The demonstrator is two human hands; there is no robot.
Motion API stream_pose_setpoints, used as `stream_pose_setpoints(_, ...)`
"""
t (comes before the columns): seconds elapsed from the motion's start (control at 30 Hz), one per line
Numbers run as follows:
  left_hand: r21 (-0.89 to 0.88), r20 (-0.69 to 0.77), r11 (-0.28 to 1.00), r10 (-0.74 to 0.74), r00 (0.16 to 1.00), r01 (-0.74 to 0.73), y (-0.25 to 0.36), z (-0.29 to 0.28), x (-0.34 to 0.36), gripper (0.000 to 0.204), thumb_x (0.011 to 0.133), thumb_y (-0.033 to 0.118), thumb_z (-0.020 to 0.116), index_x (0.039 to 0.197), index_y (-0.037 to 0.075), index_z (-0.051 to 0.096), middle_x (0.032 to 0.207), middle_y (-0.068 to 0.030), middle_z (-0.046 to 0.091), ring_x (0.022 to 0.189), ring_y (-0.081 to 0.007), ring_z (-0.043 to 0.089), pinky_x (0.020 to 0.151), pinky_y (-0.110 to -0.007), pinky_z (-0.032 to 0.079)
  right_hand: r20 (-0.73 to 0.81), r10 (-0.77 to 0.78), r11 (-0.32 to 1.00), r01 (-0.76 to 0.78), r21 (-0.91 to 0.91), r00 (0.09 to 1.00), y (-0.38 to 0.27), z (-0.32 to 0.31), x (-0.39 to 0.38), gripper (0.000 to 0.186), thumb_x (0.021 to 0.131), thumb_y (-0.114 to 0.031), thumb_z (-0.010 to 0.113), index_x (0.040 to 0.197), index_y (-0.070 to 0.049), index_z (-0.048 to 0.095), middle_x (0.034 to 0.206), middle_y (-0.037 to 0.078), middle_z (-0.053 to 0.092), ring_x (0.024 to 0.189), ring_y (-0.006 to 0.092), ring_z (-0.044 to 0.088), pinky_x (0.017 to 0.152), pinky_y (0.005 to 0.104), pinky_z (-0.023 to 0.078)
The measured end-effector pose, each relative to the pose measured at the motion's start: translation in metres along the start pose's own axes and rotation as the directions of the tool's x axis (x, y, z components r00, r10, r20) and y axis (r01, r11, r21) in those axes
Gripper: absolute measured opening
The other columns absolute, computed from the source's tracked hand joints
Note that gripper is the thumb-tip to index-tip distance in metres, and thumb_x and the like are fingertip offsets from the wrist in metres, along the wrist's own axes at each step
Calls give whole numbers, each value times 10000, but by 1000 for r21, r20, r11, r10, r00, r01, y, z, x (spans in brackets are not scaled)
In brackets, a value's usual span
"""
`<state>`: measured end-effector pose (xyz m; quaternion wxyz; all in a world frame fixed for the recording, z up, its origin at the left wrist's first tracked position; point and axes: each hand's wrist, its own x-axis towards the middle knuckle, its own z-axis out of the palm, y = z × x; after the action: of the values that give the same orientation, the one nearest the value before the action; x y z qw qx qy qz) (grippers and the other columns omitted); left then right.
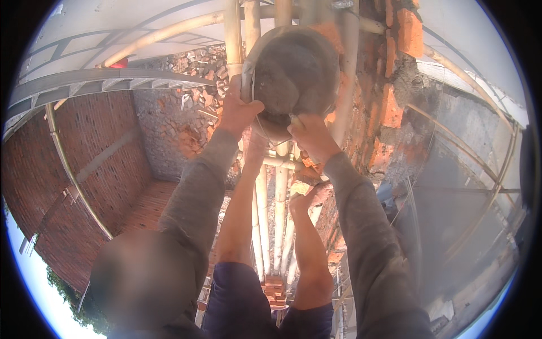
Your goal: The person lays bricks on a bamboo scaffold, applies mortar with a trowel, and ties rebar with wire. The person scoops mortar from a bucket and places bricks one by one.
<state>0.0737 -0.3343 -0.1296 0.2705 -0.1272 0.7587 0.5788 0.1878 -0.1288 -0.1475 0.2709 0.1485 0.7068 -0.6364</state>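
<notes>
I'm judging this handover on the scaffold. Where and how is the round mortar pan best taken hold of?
By the rim, on two opposite sides, coming from below. The mortar pan is a wide, shallow bowl with a smooth curved wall that offers no handle. The left hand clasps its left edge, the right hand its lower edge, while another person's arms reach up beneath it.

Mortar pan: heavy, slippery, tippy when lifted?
Probably heavy: the mortar pan looks filled with grey mortar, with left hand and right hand gripping its rim. Shallow round bowl, so likely spills if tilted. Caked rim, probably not slippery.
</notes>
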Motion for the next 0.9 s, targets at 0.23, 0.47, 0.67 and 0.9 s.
stream_pose_setpoints(0.23,6,81,998,-62,995,61,-26,-68,23,851,823,-11,655,1636,34,408,1456,-121,617,1313,-255,621,1068,-394,530,-2,212,966,-209,154,977,-7,-37,-77,233,993,-231,685,958,-1,663,781,82,605,696,169,593,652,364,490)
stream_pose_setpoints(0.47,25,-48,951,-308,950,309,-35,-80,-20,929,936,173,686,1747,162,232,1686,-125,406,1505,-339,462,1190,-519,454,-265,-99,985,132,109,959,-35,-101,-248,300,965,-148,689,1192,46,719,706,46,565,643,109,534,572,330,432)
stream_pose_setpoints(0.67,-156,-77,896,-430,900,415,-63,-37,-203,713,1022,109,642,1670,23,356,1620,-138,441,1388,-252,524,1069,-411,531,-566,65,998,-51,41,822,-38,-173,-356,227,996,-83,658,1179,48,696,753,55,559,667,108,508,592,324,427)
stream_pose_setpoints(0.9,107,142,715,-699,701,691,-36,88,-381,466,963,59,727,1398,-69,620,1229,-142,697,1075,-194,691,895,-340,595,-769,-88,965,-137,-223,633,73,-220,-311,204,927,-26,632,1118,32,676,816,166,641,694,309,625,638,418,482)
